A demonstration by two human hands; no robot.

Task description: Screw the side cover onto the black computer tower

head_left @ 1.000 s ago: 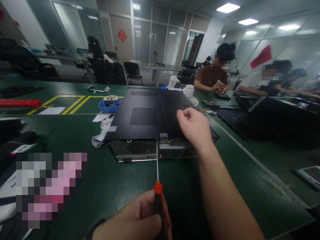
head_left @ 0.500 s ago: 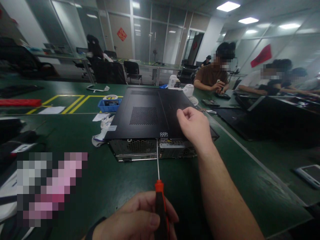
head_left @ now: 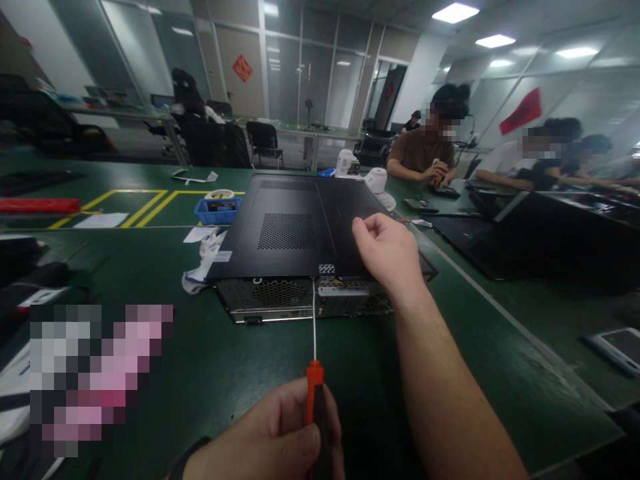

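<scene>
Screwdriver [head_left: 315,377] in front of me, low and central. Long axis runs nearly straight away from my body, handle towards me, thin shaft forward. Tip ends at the upper edge of the case's near face, just left of a small patterned sticker [head_left: 327,269]; too small to tell whether it sits in a screw.

My left hand [head_left: 273,433] grips the handle, thumb laid along its side.

Computer case [head_left: 290,200] lies flat, broad black panel up, its long axis leading away from me. The near face, with its honeycomb grille [head_left: 281,293] and metal bracket [head_left: 345,291], points at me.

My right hand [head_left: 387,250] is at the panel's near right part, closed in a loose fist, fingertips hidden from me.

Left of the case: crumpled wrapping [head_left: 200,267], then a blue bin [head_left: 219,217] with a tape roll [head_left: 220,194] at its far side. All on a green table [head_left: 175,287].

Right: a dark panel [head_left: 467,247]. Beyond the far right corner, a person in a brown top [head_left: 420,150] handles a small object.
</scene>
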